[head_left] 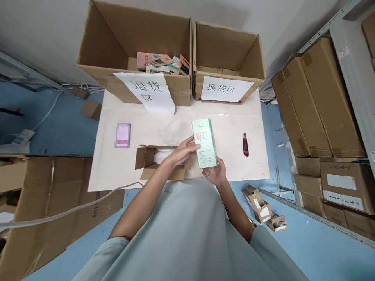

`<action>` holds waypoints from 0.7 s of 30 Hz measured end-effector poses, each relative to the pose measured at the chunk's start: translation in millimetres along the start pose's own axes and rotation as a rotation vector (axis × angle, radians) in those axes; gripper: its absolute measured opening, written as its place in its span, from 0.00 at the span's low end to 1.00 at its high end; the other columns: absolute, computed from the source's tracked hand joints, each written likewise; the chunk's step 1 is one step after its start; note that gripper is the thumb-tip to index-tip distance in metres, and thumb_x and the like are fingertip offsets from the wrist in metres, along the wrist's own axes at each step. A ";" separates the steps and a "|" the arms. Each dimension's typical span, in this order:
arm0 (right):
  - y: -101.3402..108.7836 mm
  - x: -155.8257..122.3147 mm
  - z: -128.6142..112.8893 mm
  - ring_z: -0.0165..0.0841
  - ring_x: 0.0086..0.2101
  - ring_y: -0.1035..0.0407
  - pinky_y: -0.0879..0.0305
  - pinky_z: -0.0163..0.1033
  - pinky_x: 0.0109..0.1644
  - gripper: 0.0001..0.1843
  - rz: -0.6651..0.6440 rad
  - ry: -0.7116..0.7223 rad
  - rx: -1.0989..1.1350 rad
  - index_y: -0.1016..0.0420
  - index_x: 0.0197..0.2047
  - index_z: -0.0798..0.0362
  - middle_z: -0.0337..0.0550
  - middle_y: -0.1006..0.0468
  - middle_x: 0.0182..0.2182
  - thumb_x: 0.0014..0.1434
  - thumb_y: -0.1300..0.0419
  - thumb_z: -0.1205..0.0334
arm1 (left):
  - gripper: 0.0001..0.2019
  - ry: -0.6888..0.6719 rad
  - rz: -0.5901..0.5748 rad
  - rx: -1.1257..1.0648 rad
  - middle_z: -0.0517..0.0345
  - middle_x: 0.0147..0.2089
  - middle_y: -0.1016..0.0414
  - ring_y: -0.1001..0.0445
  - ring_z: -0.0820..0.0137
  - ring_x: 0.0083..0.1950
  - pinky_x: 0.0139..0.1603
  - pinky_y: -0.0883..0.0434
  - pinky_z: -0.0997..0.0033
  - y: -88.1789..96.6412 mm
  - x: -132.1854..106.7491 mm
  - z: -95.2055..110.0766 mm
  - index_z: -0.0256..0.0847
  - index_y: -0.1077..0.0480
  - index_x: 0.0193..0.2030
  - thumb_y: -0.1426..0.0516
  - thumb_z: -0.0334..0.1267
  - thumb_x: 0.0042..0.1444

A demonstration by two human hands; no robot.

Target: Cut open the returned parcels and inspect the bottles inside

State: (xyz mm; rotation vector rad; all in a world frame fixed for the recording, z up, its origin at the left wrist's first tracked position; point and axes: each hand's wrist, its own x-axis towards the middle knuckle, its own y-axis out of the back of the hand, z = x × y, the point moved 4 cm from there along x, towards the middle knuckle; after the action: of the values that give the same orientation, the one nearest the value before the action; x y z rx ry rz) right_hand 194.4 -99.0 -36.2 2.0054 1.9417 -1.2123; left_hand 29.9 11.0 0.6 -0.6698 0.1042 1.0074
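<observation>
Pale-green rectangular cardboard carton (pixel 205 142) — held between left hand (pixel 184 151) and right hand (pixel 216 172); step seemed inspection — next move likely needed turning.

pale wall (pixel 43 31) | blue floor (pixel 322 251) | white table (pixel 231 127) | grey metal shelving (pixel 348 74), right

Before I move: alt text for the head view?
The left hand and right hand hold a pale green rectangular box above a white table. An open brown cardboard carton stands left, a red-black cutter right, two large cardboard boxes behind.
</observation>
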 end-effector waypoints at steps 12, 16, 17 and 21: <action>28.2 22.2 -64.7 0.51 0.59 0.16 0.15 0.60 0.62 0.44 0.011 0.237 -0.269 0.27 0.78 0.37 0.48 0.13 0.60 0.66 0.27 0.30 | 0.50 0.011 0.187 0.169 0.44 0.57 0.11 0.14 0.43 0.61 0.62 0.18 0.43 8.0 50.4 30.2 0.45 0.27 0.73 0.19 0.54 0.43; 17.1 50.9 -97.2 0.50 0.54 0.14 0.15 0.64 0.62 0.46 -0.032 0.264 -0.252 0.29 0.80 0.37 0.49 0.13 0.60 0.64 0.24 0.35 | 0.50 -0.065 0.238 0.216 0.43 0.60 0.14 0.13 0.45 0.61 0.59 0.15 0.46 8.2 79.5 45.4 0.45 0.29 0.75 0.21 0.58 0.47; 13.4 60.6 -108.6 0.49 0.54 0.14 0.14 0.64 0.62 0.47 -0.037 0.271 -0.249 0.30 0.80 0.37 0.49 0.13 0.60 0.64 0.24 0.36 | 0.50 -0.100 0.244 0.235 0.41 0.62 0.14 0.13 0.45 0.60 0.59 0.15 0.47 7.8 88.7 53.0 0.44 0.29 0.75 0.22 0.59 0.48; -3.5 110.6 -172.8 0.49 0.56 0.15 0.14 0.61 0.63 0.49 -0.047 0.338 -0.278 0.32 0.81 0.40 0.48 0.13 0.59 0.63 0.23 0.37 | 0.49 -0.261 0.281 0.310 0.38 0.70 0.19 0.16 0.44 0.64 0.62 0.15 0.44 7.5 135.4 102.8 0.42 0.29 0.74 0.23 0.61 0.49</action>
State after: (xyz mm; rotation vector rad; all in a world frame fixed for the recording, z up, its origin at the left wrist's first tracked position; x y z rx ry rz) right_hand 256.8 88.9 17.8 2.1284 2.1695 -0.5928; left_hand 75.6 172.6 27.7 -0.2396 0.1244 1.3080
